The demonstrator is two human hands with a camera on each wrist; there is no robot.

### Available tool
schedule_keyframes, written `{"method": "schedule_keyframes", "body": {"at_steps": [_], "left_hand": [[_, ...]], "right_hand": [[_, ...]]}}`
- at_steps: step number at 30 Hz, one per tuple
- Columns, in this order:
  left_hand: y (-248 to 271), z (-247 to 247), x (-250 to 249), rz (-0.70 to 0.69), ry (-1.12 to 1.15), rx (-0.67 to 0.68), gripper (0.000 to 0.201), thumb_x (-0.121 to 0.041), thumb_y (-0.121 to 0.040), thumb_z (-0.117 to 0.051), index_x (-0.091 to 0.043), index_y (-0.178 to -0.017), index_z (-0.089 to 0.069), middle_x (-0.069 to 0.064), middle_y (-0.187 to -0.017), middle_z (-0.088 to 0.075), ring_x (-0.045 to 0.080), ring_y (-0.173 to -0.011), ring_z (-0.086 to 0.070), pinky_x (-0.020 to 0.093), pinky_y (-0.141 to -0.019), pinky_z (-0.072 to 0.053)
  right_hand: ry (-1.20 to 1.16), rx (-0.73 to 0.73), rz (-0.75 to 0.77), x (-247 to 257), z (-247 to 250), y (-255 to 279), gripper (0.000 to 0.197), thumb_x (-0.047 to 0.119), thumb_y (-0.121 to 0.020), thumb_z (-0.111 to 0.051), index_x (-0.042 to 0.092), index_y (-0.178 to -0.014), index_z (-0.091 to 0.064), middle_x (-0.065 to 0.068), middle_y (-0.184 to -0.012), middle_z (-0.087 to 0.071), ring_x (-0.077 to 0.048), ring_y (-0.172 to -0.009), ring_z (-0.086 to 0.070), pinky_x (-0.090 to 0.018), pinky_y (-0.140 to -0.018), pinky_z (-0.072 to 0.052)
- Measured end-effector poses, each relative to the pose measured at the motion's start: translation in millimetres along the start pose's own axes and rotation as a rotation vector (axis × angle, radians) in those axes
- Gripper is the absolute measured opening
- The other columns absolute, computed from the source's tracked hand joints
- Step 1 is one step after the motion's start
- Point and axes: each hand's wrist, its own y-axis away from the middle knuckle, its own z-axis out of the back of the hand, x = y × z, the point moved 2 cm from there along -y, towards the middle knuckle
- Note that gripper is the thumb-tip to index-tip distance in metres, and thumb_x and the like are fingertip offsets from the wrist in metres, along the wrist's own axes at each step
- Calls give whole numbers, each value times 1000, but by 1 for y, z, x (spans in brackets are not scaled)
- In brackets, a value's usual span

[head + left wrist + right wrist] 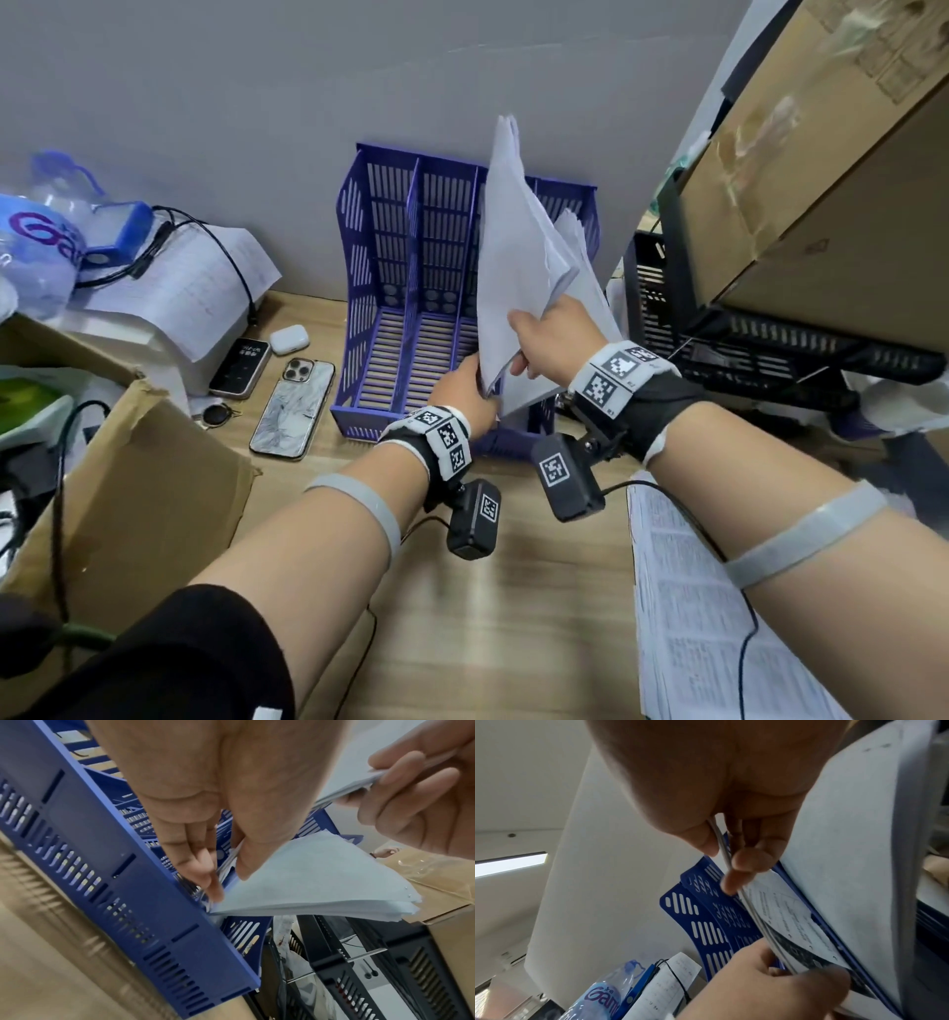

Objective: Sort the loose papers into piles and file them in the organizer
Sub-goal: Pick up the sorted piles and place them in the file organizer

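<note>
A stack of papers point(518, 257) stands upright over the right compartments of the blue organizer point(390, 288), at the desk's back edge. The left hand point(464, 395) pinches its lower corner and the right hand point(557, 334) grips its edge. The filing step seems in hand; next the stack must slide down between the dividers. Two phones point(292, 406) lie left of the organizer, and a black tray point(662, 308) stands close on its right.

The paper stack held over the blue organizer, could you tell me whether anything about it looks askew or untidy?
Yes: the paper stack, gripped by the left hand and right hand, tilts over the blue organizer, its sheets fanned with uneven corners.
</note>
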Motion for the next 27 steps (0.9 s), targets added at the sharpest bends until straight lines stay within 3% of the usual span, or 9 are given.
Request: {"method": "schedule_keyframes", "body": {"at_steps": [3, 6, 8, 10, 14, 17, 21, 24, 27], "left_hand": [[2, 2, 7, -6, 29, -70, 53, -24, -83, -66, -29, -134, -52, 6, -103, -70, 30, -96, -66, 34, -79, -54], [4, 8, 9, -14, 23, -136, 54, -32, -89, -63, -28, -140, -50, 10, -100, -69, 29, -93, -65, 37, -82, -54], [8, 9, 7, -10, 21, -113, 38, -38, -92, -58, -23, -127, -59, 9, -90, -70, 29, -90, -66, 36, -79, -53], [12, 8, 7, 7, 34, -111, 30, -40, -95, -55, -14, -106, -66, 8, -85, -72, 30, -88, -68, 37, -78, -53], [25, 2, 13, 58, 46, -134, 34, -38, -99, -47, -10, -101, -66, 12, -93, -73, 32, -91, -67, 34, -76, -49], [41, -11, 16, 66, 15, -166, 42, -41, -100, -41, -7, -95, -65, 17, -96, -71, 36, -95, -63, 35, -75, -43], [59, -63, 15, 59, 57, 60, 44, -43, -99, -42, -13, -79, -67, 13, -78, -72, 32, -80, -69, 38, -79, -55], [71, -116, 11, 100, 142, 338, 31, -30, -96, -51, -16, -70, -62, 5, -68, -67, 21, -56, -65, 31, -59, -55], [81, -165, 10, 136, 133, 480, 19, -32, -86, -63, -19, -72, -63, 7, -82, -74, 23, -72, -71, 32, -71, -60]], "right_hand": [[-146, 40, -11, -7, -7, -3, 18, 12, -93, -41, -1, -95, -52, -22, -71, -72, -30, -61, -72, -25, -50, -54], [-141, 8, 6, -14, -13, -5, 26, 16, -93, -43, -1, -79, -57, -17, -66, -73, -29, -63, -72, -28, -63, -56], [-16, 18, 37, -18, -21, -7, 37, 23, -92, -44, -6, -76, -62, -16, -70, -74, -30, -68, -71, -36, -74, -58], [61, 54, 78, -23, -30, -5, 39, 31, -94, -44, -2, -91, -63, -16, -82, -74, -32, -73, -71, -45, -78, -58], [-7, 124, 158, -36, -40, 17, 30, 31, -99, -43, 22, -123, -58, -6, -98, -70, -25, -79, -72, -41, -76, -60], [-82, 111, 117, -60, -36, 42, 28, 22, -99, -45, 19, -121, -61, -5, -94, -70, -26, -75, -73, -36, -68, -59], [-93, 59, -40, -132, -35, 70, 19, 17, -97, -49, 19, -107, -65, -4, -91, -68, -24, -76, -71, -34, -66, -54], [-10, 27, -189, -200, -24, 94, 19, 16, -93, -53, 20, -106, -68, 3, -94, -65, -21, -94, -66, -37, -86, -52], [105, -18, -375, -273, 0, 120, 26, 17, -89, -58, 18, -113, -68, -6, -118, -65, -23, -110, -61, -33, -98, -46]]}}
